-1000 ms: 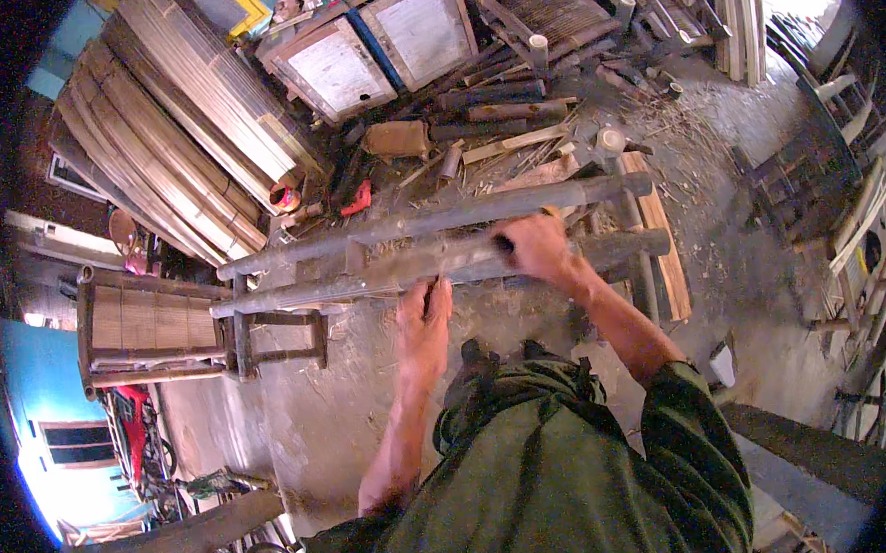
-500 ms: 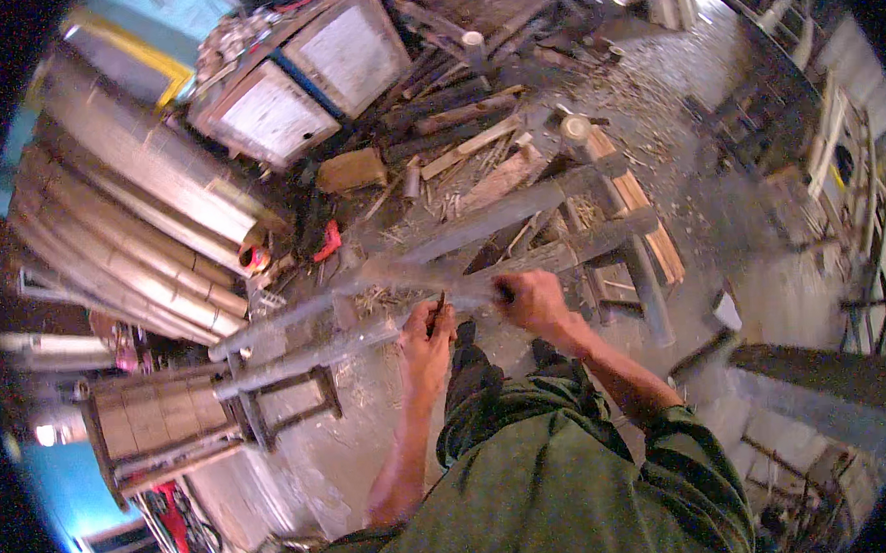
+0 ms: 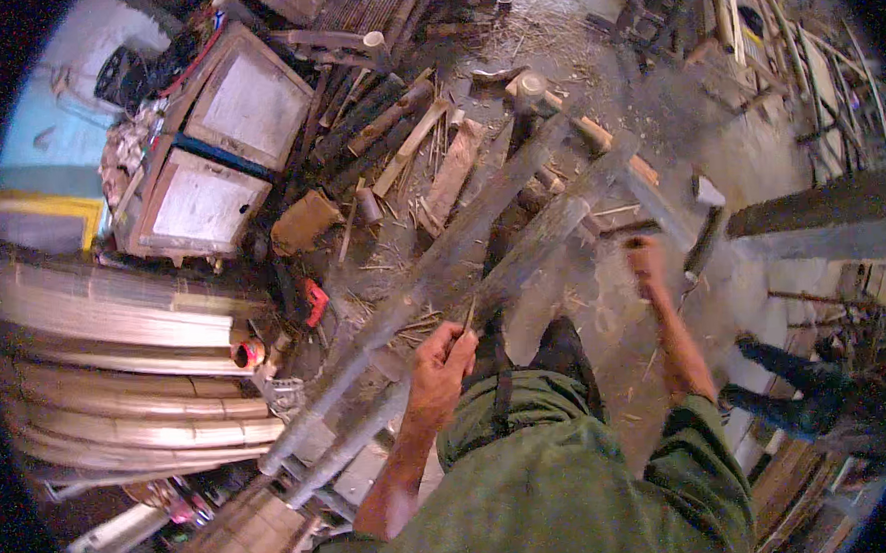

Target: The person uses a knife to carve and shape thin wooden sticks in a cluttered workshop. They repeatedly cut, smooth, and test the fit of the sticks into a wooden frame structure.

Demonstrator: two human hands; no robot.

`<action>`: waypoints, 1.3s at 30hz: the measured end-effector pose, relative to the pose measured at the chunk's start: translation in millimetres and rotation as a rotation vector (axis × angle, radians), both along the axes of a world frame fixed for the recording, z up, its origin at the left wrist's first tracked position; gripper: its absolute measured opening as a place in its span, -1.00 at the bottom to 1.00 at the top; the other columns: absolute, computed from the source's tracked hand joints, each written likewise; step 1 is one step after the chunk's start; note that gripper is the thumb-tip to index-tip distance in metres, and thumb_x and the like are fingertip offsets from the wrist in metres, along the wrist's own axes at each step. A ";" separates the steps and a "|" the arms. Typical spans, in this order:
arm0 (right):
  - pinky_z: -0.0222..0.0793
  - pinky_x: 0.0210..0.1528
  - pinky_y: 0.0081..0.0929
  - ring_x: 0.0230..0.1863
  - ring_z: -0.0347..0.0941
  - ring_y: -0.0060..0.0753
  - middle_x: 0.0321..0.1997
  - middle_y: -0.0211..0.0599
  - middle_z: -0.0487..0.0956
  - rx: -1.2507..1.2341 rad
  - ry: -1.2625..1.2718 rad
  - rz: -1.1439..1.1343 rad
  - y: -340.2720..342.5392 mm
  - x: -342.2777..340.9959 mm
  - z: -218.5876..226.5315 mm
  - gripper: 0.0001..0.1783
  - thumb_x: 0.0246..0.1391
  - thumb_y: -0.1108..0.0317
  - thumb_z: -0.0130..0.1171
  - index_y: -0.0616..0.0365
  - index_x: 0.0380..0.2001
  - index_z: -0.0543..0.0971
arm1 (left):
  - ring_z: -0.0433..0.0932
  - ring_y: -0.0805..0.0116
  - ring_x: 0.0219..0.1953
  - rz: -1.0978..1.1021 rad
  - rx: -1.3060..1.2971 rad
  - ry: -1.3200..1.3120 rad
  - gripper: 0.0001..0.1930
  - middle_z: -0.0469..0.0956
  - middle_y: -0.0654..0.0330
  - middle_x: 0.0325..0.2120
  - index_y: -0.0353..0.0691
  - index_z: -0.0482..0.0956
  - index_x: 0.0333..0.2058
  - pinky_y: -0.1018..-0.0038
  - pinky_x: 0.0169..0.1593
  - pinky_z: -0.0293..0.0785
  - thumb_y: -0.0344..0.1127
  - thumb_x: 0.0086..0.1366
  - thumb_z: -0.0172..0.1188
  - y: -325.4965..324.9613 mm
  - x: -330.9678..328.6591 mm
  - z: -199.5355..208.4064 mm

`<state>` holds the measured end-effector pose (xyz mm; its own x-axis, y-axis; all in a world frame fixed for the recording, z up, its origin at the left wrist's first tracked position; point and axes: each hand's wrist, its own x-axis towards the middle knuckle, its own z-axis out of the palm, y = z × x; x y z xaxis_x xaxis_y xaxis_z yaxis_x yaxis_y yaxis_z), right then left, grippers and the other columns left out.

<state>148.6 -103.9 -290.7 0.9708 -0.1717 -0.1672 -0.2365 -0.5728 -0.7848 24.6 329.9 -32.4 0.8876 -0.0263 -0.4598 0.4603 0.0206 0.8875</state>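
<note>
My left hand [image 3: 442, 373] pinches a thin stick [image 3: 469, 316] near the pole frame [image 3: 461, 240] — best held steady — while my right hand [image 3: 647, 266] blurs, its grip impossible to tell

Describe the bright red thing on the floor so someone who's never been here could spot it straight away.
Find the cabinet with two pale doors at upper left. From there, look down and right, stopping before the long grey poles. Below the tan block sits the red thing, set apart from that plain block by its vivid colour and bent shape.
</note>
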 end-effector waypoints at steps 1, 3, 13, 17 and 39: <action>0.36 -0.47 -0.46 -0.58 0.42 -0.57 -0.57 -0.38 0.59 -0.172 0.285 -0.074 41.4 -5.8 67.1 -0.77 -0.17 0.39 0.13 0.17 -0.37 0.65 | 0.25 0.67 -0.61 0.064 0.050 0.075 -0.84 0.34 0.42 -0.66 -0.22 0.43 -0.36 0.66 -0.52 0.15 -0.26 0.34 0.05 28.5 -14.4 -10.4; 0.31 -0.53 -0.49 -0.64 0.35 -0.57 -0.66 -0.48 0.50 -0.503 -0.032 -0.205 -3.0 -42.8 88.4 -0.75 -0.05 0.35 0.13 0.12 -0.27 0.63 | 0.27 0.67 -0.62 0.000 -0.010 0.187 -0.86 0.35 0.42 -0.66 -0.23 0.44 -0.34 0.66 -0.53 0.16 -0.28 0.33 0.06 36.0 -21.1 -38.4; 0.39 -0.18 -0.30 -0.29 0.50 -0.01 -0.24 -0.02 0.56 0.151 0.354 -0.611 218.3 -288.8 48.8 -0.14 -0.09 0.27 0.15 0.00 0.32 0.09 | 0.48 0.47 -0.29 -0.414 -0.003 -0.083 -0.61 0.60 0.14 -0.18 -0.38 0.39 0.06 0.56 -0.11 0.38 -0.22 0.37 0.00 8.5 46.1 -109.3; 0.38 -0.12 -0.26 -0.22 0.51 0.00 -0.22 0.07 0.54 0.009 0.306 -0.803 306.5 -421.0 -35.1 -0.15 -0.08 0.28 0.14 0.08 0.31 0.08 | 0.51 0.46 -0.28 -0.845 0.321 -0.384 -0.59 0.61 0.18 -0.18 -0.41 0.44 -0.02 0.54 -0.16 0.39 -0.16 0.35 0.03 -12.0 65.1 -166.9; 0.42 -0.14 -0.17 -0.27 0.56 0.03 -0.41 -0.01 0.60 0.798 0.578 -1.354 368.2 -409.1 -10.7 -0.51 -0.04 0.11 0.17 0.26 -0.14 0.44 | 0.54 0.16 -0.41 -2.308 0.669 -0.650 -0.66 0.54 0.20 -0.64 -0.17 0.53 -0.61 0.24 -0.20 0.35 -0.05 0.20 0.09 -105.9 113.8 -362.2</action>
<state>-260.5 264.3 -301.4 -0.0135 -0.4785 -0.8780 -0.5352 0.7451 -0.3979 138.4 224.0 -394.6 -0.3235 -0.7185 -0.6157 -0.8346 -0.0900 0.5435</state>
